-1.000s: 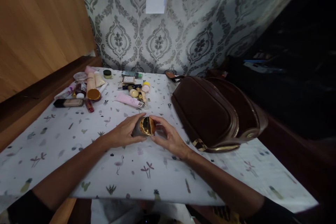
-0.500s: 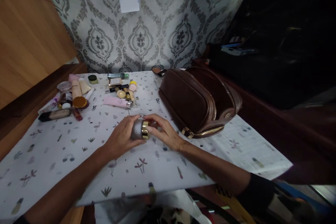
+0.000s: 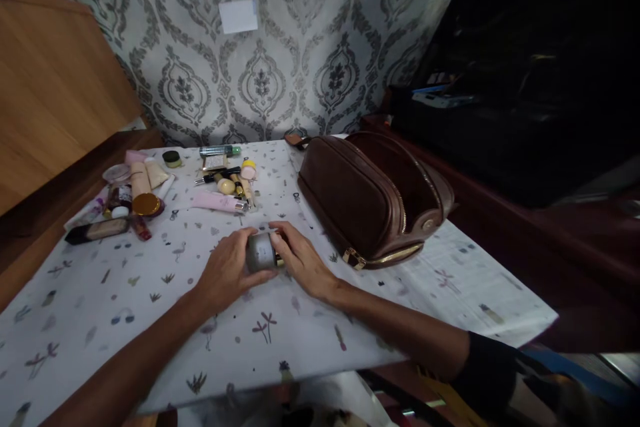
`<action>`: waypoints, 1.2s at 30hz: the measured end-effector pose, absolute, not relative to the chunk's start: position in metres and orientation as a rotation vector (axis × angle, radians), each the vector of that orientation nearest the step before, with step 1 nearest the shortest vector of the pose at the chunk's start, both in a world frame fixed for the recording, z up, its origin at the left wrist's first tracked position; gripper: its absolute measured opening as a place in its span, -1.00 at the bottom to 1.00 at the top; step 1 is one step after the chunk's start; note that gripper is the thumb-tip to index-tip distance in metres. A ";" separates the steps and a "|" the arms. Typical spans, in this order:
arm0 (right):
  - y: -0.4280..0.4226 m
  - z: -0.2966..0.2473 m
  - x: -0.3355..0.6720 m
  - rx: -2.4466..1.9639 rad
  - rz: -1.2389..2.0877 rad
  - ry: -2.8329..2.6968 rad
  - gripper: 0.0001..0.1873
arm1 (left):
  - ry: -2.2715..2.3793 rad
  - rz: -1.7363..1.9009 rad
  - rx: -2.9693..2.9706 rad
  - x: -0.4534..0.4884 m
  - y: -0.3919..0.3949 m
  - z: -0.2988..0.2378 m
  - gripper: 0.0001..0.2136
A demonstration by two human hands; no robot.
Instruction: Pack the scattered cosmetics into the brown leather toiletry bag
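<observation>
Both my hands meet at the middle of the table around a small round jar (image 3: pixel 261 251) with a grey body and a gold band. My left hand (image 3: pixel 227 269) wraps its fingers round the jar's body from the left. My right hand (image 3: pixel 299 259) closes its fingers over the jar's right end, where the gold lid is mostly hidden. The jar rests low over the patterned tablecloth (image 3: pixel 150 320).
A brown leather zip bag (image 3: pixel 370 197) lies to the right of my hands. Several cosmetics lie at the far left: a pink tube (image 3: pixel 216 201), a gold-lidded jar (image 3: pixel 147 204), a dark foundation bottle (image 3: pixel 95 230). Patterned wallpaper stands behind; a wooden panel is at left.
The jar's gold opening faced me before; the lid is now closed under my right hand's fingers. The view has swung to the right, so everything sits further left.
</observation>
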State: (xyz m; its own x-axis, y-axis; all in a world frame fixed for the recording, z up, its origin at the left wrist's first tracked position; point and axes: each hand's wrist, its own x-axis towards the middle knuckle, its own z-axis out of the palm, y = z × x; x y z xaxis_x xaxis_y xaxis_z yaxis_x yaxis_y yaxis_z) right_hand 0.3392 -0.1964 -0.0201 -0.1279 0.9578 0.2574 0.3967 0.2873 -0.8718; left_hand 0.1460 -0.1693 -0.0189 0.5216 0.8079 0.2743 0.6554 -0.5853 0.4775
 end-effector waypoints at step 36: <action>-0.170 -0.009 0.311 -0.880 0.106 -1.646 -0.92 | 1.144 1.257 0.902 0.211 -0.154 -0.015 -0.33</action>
